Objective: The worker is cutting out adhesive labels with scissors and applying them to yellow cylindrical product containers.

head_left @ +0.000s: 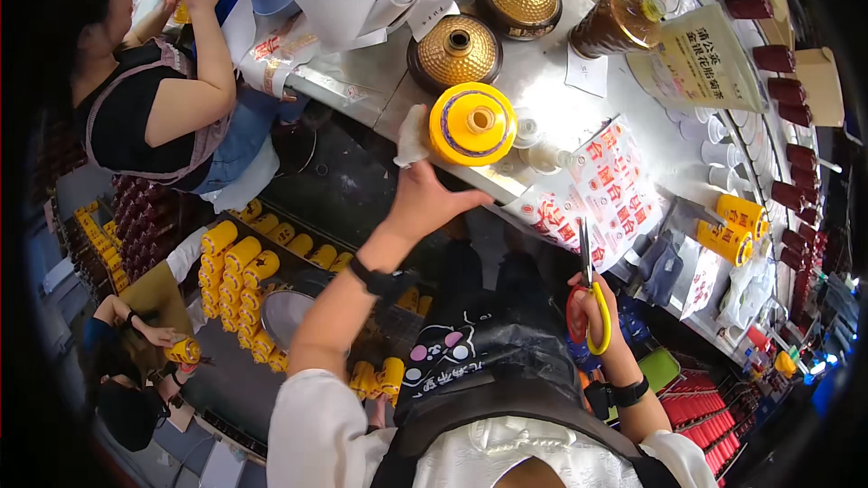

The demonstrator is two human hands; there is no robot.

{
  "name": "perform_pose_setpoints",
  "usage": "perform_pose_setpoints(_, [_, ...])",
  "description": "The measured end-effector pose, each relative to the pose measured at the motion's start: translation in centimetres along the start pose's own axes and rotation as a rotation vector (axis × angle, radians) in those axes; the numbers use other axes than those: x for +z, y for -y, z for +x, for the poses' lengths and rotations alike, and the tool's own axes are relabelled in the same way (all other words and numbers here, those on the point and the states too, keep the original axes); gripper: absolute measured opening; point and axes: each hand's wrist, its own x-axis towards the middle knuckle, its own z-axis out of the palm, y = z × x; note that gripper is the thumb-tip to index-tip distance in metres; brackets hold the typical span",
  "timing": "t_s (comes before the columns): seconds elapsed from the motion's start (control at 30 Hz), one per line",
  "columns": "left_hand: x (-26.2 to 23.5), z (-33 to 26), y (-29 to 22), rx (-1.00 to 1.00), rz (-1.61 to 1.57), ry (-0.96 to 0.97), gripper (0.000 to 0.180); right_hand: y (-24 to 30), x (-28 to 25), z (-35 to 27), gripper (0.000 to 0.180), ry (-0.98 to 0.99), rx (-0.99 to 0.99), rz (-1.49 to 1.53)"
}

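Perhaps a nudge from the spread left hand (427, 203) could tip the yellow narrow-necked bottle (459, 143) at its one o'clock. The right hand (592, 309) grips scissors (586, 258) — their twelve-o'clock blades might nick the red-printed sheet (617, 179).

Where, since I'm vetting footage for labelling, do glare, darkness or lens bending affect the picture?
Head view: glare bleaches the metal table behind the yellow jar; head view: edges bend toward the rim and the corners fall black; head view: the scissors in the right hand look clear enough to outline.
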Motion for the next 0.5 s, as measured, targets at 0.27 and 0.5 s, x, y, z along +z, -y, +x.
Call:
perform_pose_setpoints(0.27, [4.8,1.2,1.1,-0.050,-0.198,-0.248,0.053,0.5,-0.1,-1.1,0.021,0.017,0.055,-0.169])
perform_pose_setpoints(0.5, [-3.1,-3.9,-4.8,-0.447,-0.947,-0.185,0.071,1.5,0.0,-1.0,0.031,0.103,-0.208,-0.349])
